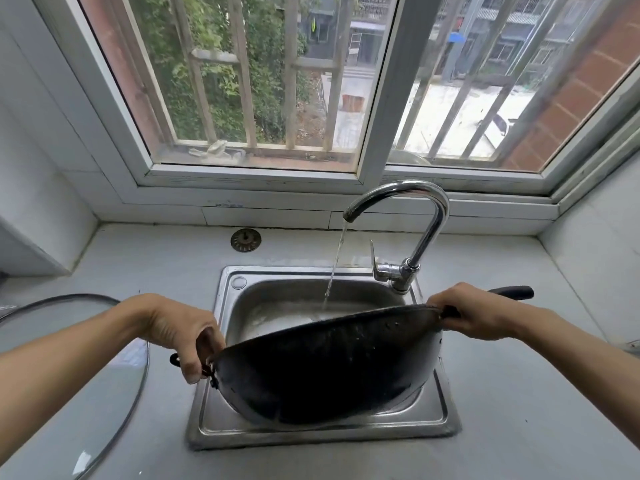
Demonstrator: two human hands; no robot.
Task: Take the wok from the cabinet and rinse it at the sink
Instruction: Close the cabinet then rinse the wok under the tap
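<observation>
We see the grey countertop [502,403] around a steel sink [322,429], with a glass lid [104,382] lying at left. Black wok [322,368] is tilted on edge over the basin, underside toward us; the faucet [408,233] runs water behind its rim. 2 hands hold it: left hand [176,330] grips the small loop handle, right hand [474,313] grips the long handle's base.
</observation>
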